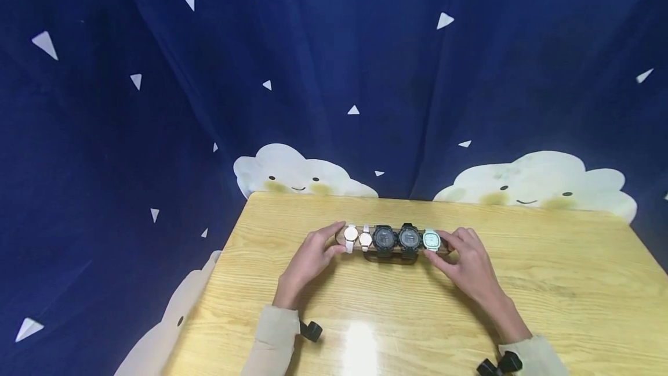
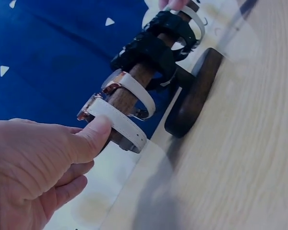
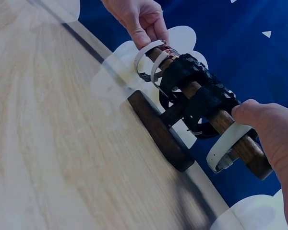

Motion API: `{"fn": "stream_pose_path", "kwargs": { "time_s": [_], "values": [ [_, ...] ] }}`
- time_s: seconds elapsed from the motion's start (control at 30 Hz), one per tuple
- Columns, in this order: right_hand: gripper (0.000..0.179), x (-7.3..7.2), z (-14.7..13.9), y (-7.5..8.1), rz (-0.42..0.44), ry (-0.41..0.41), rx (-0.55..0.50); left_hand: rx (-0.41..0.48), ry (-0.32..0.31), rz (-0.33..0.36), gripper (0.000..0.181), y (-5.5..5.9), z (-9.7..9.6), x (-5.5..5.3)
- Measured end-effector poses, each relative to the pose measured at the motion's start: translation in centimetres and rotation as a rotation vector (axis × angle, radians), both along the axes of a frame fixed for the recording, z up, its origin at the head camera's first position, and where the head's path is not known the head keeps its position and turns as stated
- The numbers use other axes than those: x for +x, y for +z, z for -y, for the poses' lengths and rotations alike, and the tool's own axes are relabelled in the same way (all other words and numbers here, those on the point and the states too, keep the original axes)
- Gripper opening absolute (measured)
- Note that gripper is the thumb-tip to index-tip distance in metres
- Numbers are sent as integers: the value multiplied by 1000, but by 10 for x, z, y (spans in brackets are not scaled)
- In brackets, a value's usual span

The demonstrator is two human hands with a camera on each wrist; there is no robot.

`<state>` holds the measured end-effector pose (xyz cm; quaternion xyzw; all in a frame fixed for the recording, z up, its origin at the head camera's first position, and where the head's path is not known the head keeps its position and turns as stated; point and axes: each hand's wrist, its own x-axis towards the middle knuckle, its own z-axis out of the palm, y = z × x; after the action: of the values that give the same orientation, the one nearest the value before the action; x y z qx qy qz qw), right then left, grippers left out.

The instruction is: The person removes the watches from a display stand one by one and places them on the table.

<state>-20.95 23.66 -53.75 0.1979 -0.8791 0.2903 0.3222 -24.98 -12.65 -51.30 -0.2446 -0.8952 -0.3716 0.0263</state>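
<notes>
A dark wooden watch stand point(image 3: 252, 155) has a round bar with several watches strapped along it, above a long rounded base point(image 3: 158, 132). My left hand point(image 1: 313, 254) pinches the leftmost watch point(image 1: 351, 234), round-faced with a white strap; its thumb presses on the strap in the left wrist view. Beside it sits a smaller white-strapped watch point(image 1: 365, 239). Two chunky black watches, a left one point(image 1: 384, 238) and a right one point(image 1: 409, 238), fill the middle. At the right end, my right hand point(image 1: 469, 263) pinches a mint-green square watch point(image 1: 431, 239) between thumb and fingers.
The stand is over the far half of a light wooden table point(image 1: 365, 300). Behind the table's back edge hangs a dark blue curtain point(image 1: 323, 74) with white triangles and smiling clouds. Black wrist cameras, such as the left one point(image 1: 312, 331), sit at both cuffs.
</notes>
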Motion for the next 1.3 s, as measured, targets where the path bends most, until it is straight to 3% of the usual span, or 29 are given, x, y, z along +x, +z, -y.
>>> {"fn": "stream_pose_path", "kwargs": {
  "time_s": [0.37, 0.83, 1.3],
  "values": [
    [48, 4, 7, -5, 9, -19, -106, -1, 19, -39, 64, -6, 0, 0],
    [45, 7, 10, -1, 19, -18, -118, 10, 33, -19, 63, -6, -1, 1],
    [44, 6, 11, -2, -44, -34, -113, 8, 40, -16, 63, -5, -2, 0]
  ]
}}
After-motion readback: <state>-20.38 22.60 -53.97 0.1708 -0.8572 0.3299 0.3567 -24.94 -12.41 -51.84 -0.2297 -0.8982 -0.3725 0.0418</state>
